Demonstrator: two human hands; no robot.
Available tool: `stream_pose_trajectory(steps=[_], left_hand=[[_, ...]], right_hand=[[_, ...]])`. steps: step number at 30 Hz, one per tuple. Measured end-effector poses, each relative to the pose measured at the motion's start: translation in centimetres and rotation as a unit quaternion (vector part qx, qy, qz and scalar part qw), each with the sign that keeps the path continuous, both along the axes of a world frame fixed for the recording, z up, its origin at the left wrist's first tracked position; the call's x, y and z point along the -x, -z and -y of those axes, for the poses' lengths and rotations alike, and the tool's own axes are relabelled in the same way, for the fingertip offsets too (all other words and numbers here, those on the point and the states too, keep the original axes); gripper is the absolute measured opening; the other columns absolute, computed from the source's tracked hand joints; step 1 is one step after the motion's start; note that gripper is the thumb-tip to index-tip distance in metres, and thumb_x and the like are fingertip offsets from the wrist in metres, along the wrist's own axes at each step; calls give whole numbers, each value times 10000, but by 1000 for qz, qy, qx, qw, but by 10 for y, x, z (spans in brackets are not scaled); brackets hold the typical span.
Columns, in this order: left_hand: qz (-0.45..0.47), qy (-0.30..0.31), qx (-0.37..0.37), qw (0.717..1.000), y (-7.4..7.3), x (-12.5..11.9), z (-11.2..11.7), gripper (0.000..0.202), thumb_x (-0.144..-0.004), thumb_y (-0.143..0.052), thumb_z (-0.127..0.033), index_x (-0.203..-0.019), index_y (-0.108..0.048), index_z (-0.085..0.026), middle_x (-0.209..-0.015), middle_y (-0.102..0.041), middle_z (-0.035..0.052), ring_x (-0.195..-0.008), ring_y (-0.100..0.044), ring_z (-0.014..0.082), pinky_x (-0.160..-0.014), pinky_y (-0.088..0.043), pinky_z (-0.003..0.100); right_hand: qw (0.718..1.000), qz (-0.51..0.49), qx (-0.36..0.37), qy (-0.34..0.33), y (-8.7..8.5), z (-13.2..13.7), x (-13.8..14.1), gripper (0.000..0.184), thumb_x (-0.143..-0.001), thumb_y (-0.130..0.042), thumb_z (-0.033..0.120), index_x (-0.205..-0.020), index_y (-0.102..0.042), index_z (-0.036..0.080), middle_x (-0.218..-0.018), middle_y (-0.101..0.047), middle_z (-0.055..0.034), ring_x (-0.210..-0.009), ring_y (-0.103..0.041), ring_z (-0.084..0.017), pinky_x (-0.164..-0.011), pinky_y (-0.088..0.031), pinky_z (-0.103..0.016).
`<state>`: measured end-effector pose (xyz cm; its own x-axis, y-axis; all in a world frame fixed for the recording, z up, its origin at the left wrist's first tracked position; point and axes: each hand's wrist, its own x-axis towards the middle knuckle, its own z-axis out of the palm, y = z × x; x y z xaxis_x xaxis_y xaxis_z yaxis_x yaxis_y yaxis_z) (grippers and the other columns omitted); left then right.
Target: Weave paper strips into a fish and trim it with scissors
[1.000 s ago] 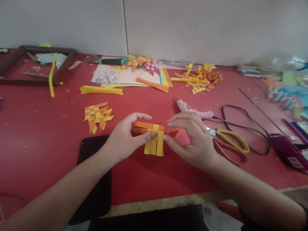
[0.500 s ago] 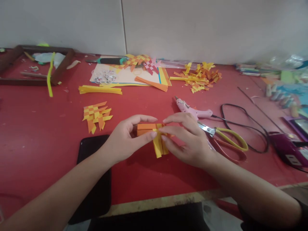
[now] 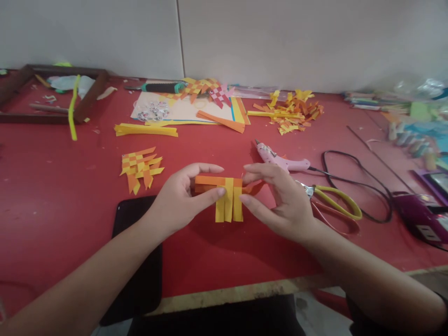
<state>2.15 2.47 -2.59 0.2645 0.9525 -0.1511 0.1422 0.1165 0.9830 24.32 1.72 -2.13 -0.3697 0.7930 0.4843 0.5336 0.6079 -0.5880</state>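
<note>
Orange and yellow paper strips (image 3: 228, 200) are interlaced in front of me, the orange ones lying sideways and several yellow ones hanging down. My left hand (image 3: 182, 198) grips the weave from the left, thumb across its front and fingers behind the top edge. At the right end, my right hand (image 3: 280, 200) curls around the strips, its thumb and fingertips at their edge; orange ends run between its fingers. A finished-looking woven paper fish (image 3: 140, 168) in the same colours lies to the left. A black phone-like slab (image 3: 140, 261) sits partly under my left forearm.
Beyond my right hand lie a pink glue gun (image 3: 283, 161) with a black cord and scissors (image 3: 336, 200) with yellow and red handles. Yellow strips (image 3: 147, 130), orange strips (image 3: 222, 121) and a heap of paper scraps (image 3: 294, 112) are behind. A brown frame (image 3: 91, 95) stands back left.
The weave has turned flatter toward me, and its yellow strips now hang straight side by side. My right fingers have drawn back from its front to its right edge.
</note>
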Motion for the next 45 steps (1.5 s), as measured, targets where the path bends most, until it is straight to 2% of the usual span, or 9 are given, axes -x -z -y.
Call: stream_pose_trajectory(steps=[4,9,15,22,26,31,35,40,45], left_hand=[[-19,20,5,1000,-5,-1,0,435,-777,-763,-429,-1159,-646,-257,-887,-670,9,-596,-538,91,-512,-431,198],[30,17,39,999,-9,-1,2,372,-818,-725,-388,-1149,-620,-253,-861,-692,4,-702,-618,117,-619,-489,217],[32,44,80,995,-6,0,0,485,-749,-799,-397,-1171,-609,-250,-869,-733,8,-815,-691,160,-727,-539,258],[5,77,9,997,-8,-2,-2,178,-811,-739,-317,-955,-716,-217,-979,-735,11,-902,-695,159,-795,-553,241],[-2,97,3,995,-8,-2,-2,183,-823,-720,-303,-991,-727,-231,-1003,-740,14,-925,-696,172,-819,-552,260],[-4,111,-2,994,-8,-2,1,234,-809,-733,-342,-1011,-713,-225,-1010,-743,30,-928,-697,190,-809,-552,285],[-13,111,10,994,-9,-4,3,231,-757,-771,-336,-925,-693,-197,-932,-737,29,-864,-695,186,-756,-552,276],[-35,97,-12,995,-9,-5,3,156,-772,-748,-306,-865,-690,-195,-885,-727,20,-840,-681,175,-783,-537,287],[5,78,-6,997,-9,-4,1,115,-790,-727,-278,-851,-680,-193,-873,-718,13,-803,-671,153,-737,-527,263]], right_hand=[[995,-47,83,-9,7,2,0,421,-859,-694,286,-1253,-548,257,-1041,-658,-52,-917,-659,-188,-817,-560,-347],[989,-58,137,-18,6,3,1,376,-886,-663,276,-1242,-542,258,-968,-668,-40,-877,-667,-168,-762,-567,-303],[993,-27,104,-47,0,4,5,228,-892,-645,236,-1111,-581,231,-1001,-679,-43,-834,-669,-138,-727,-556,-262],[997,34,24,-72,-5,-2,6,45,-899,-649,236,-905,-614,208,-800,-674,-8,-777,-632,-143,-746,-501,-312],[997,15,26,-73,-4,-3,6,62,-909,-650,274,-902,-648,212,-799,-694,-10,-821,-634,-153,-770,-494,-315],[995,-22,67,-73,-3,-2,6,94,-907,-655,285,-858,-666,206,-767,-688,-8,-756,-626,-138,-727,-494,-303],[994,-12,68,-86,-3,-2,8,140,-922,-633,289,-813,-656,205,-737,-683,0,-718,-617,-131,-731,-480,-311],[991,-15,54,-120,-2,-2,9,256,-980,-527,376,-836,-650,203,-733,-674,-4,-701,-605,-131,-736,-464,-327],[995,8,30,-100,-2,-2,7,238,-831,-738,365,-973,-634,205,-847,-700,-29,-819,-640,-174,-781,-495,-345]])
